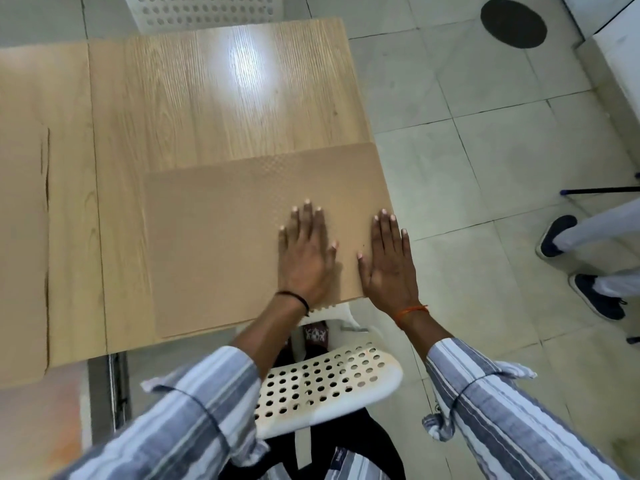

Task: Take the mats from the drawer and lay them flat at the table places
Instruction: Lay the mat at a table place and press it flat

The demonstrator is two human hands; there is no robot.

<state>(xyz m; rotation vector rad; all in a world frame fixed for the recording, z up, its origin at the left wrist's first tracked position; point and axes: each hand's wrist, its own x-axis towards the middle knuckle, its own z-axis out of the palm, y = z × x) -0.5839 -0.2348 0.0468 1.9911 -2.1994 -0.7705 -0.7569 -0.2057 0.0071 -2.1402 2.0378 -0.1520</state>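
Both hands are lying flat, palms down, fingers straight and spread. The left hand (304, 251) is pressing on the right half of a tan mat (221, 251), wholly on its surface; a black band is sitting at that wrist. The right hand (389, 261) is resting at the mat's right edge, its fingers running along the border and its outer side overhanging the table corner; an orange thread is circling that wrist. Neither hand is pinching or curling round anything. The mat is lying flat at the near right corner of the wooden table (214, 109), its right edge flush with the table edge and its near edge slightly past the table's front rim. A faint woven or dimpled texture is showing on it near the fingertips. A second mat (20, 237) of the same tan colour is lying flat at the table's left side, cut off by the frame, well apart from the first. Striped sleeves are covering both forearms. A white perforated chair (325, 379) is standing just below the hands, tucked partly under the table front. Another white perforated chair (204, 10) is showing at the table's far side. On the tiled floor (485, 306), a dark round patch (513, 23) is lying far right, and another person's two dark shoes (557, 235) are standing at the right edge.
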